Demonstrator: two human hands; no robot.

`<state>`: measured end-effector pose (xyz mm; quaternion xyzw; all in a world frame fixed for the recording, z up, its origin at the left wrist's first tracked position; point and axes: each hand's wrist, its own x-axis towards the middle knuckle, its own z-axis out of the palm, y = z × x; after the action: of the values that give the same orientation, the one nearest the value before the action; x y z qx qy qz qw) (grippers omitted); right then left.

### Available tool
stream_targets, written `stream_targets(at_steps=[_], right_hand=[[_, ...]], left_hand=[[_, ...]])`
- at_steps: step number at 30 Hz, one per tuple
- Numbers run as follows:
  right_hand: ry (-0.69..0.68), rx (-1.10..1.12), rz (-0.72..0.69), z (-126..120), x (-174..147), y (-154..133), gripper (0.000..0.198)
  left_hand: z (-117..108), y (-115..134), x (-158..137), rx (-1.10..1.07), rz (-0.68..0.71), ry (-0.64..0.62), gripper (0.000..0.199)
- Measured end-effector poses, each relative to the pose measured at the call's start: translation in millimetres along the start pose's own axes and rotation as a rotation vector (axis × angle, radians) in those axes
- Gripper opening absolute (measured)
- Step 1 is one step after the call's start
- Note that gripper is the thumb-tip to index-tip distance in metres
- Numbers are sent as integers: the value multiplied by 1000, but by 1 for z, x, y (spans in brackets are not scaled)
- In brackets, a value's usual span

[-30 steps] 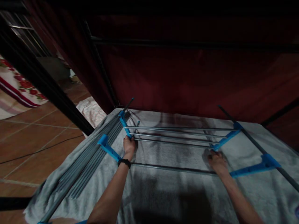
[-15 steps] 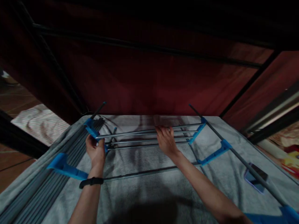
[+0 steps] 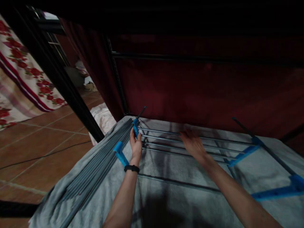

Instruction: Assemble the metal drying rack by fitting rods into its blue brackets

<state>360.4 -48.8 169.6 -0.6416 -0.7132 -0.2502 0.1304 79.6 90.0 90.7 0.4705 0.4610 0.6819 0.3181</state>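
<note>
A partly assembled rack of grey metal tubes and blue plastic brackets rests on a grey blanket (image 3: 190, 209). My left hand (image 3: 136, 147), with a black band at the wrist, is closed around a blue bracket (image 3: 135, 126) at the rack's left end. Over the row of parallel tubes (image 3: 163, 146) lies my right hand (image 3: 193, 145), its fingers curled at the farthest one; the fingertips are dim. A second blue bracket (image 3: 120, 153) stands nearer me on the left. At the right end, other blue brackets (image 3: 244, 154) join the cross tubes to a long side tube (image 3: 277, 156).
Several loose grey tubes (image 3: 95, 172) lie bundled along the blanket's left side. A black frame post (image 3: 68, 95) rises at the left, with tiled floor (image 3: 64, 139) beyond. Dark red cloth (image 3: 190, 91) hangs behind the rack. A floral cloth (image 3: 35, 72) hangs far left.
The view has turned left, showing more floor and the floral cloth; the phone at the right has left the view. Both hands stay at about the same places on the rack.
</note>
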Motion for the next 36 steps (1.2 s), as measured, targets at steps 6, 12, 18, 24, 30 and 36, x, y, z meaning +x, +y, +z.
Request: stream_targets(at_steps=[6, 12, 18, 24, 30, 36], right_hand=[[59, -37, -27, 4, 0, 2, 33], [130, -29, -28, 10, 1, 6, 34], [135, -13, -34, 5, -1, 12, 36], [115, -9, -54, 8, -7, 19, 35], [144, 3, -42, 7, -8, 20, 29], [133, -11, -37, 6, -8, 20, 30]], left_hand=[[6, 16, 0, 69, 64, 30, 46], [4, 22, 3, 243, 137, 2, 43], [11, 25, 1, 258, 159, 26, 40], [19, 29, -2, 246, 147, 18, 38], [17, 26, -2, 262, 162, 5, 37], [15, 26, -3, 283, 184, 3, 37]])
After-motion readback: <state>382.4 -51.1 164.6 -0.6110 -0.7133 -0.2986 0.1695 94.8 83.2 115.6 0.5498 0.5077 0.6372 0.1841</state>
